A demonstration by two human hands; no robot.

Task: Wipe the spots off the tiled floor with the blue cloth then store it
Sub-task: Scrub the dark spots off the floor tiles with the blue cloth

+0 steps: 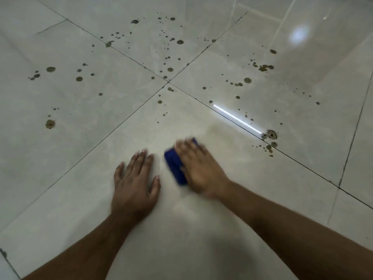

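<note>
Many spots (170, 69): dried on, far ahead; I may smear them
Right grip (198, 168): blurred, flat on blue cloth (174, 165); could slip off
Left grip (134, 179): open, bracing on floor (80, 150)

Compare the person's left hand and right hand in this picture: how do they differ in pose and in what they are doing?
The left hand lies flat on the bare tile, fingers spread; the right hand lies on top of the blue cloth. The left hand looks sharp; the right hand and the cloth are blurred. The left hand holds nothing; the right hand presses the cloth to the floor. Both are palm down on the same tile, near the spots.
</note>
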